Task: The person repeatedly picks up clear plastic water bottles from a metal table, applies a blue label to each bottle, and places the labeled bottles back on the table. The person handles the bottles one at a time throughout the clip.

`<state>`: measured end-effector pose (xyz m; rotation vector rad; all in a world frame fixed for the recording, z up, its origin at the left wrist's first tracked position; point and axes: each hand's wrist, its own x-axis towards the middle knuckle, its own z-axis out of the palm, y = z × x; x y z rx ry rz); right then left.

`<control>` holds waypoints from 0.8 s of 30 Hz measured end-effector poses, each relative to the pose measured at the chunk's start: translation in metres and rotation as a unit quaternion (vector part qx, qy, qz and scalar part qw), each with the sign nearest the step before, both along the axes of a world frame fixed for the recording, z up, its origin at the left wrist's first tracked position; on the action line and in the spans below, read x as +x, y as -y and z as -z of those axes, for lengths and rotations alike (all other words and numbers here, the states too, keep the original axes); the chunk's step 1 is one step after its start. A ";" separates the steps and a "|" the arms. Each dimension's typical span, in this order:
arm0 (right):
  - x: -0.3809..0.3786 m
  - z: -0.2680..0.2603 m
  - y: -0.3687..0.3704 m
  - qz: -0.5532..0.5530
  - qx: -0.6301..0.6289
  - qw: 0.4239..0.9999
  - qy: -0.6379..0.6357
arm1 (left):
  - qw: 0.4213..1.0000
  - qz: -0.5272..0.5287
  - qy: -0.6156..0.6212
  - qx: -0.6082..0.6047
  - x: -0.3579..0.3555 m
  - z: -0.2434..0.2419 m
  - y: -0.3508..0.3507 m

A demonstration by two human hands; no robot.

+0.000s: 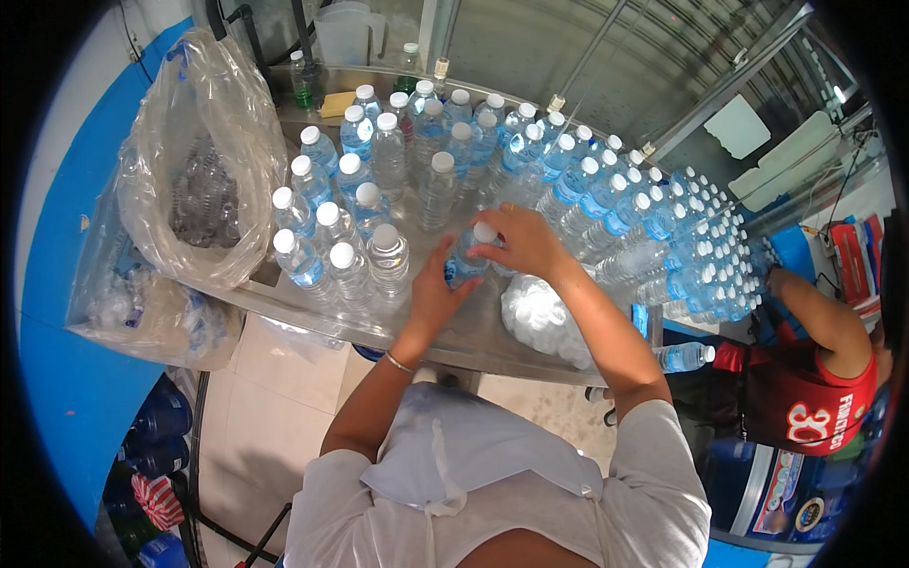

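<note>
My left hand (438, 292) is wrapped around the body of a clear plastic water bottle (466, 257) with a blue label. On the same bottle, the fingers of my right hand (524, 240) are at the white cap (484, 231). It stands nearly upright over a stainless steel counter (426, 323); whether its base touches the metal is hidden. Left of my hands is a group of capped bottles (341, 255), some labelled and some plain. A plain capped bottle (439, 195) stands just behind. Under my right forearm lies a plastic bag of white caps (543, 319).
Many capped bottles (699, 241) fill the counter's right side. A large clear bag (206, 192) of plastic pieces stands at left. A yellow sponge (336, 104) and a plastic pitcher (346, 32) are at the back. At right, a person in a red shirt (817, 387) reaches toward the bottles.
</note>
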<state>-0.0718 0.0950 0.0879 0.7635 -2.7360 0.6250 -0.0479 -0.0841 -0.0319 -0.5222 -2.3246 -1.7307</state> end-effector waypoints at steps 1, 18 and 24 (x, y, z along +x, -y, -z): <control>-0.001 0.000 0.001 0.033 -0.008 0.999 0.033 | 1.000 -0.026 0.003 0.004 0.004 0.001 0.001; -0.070 0.013 0.132 0.264 -0.107 0.956 -0.066 | 0.960 0.024 0.269 0.067 0.025 0.048 0.011; -0.093 0.011 0.150 0.242 -0.145 0.958 -0.057 | 0.988 0.011 0.103 0.114 -0.004 0.041 -0.005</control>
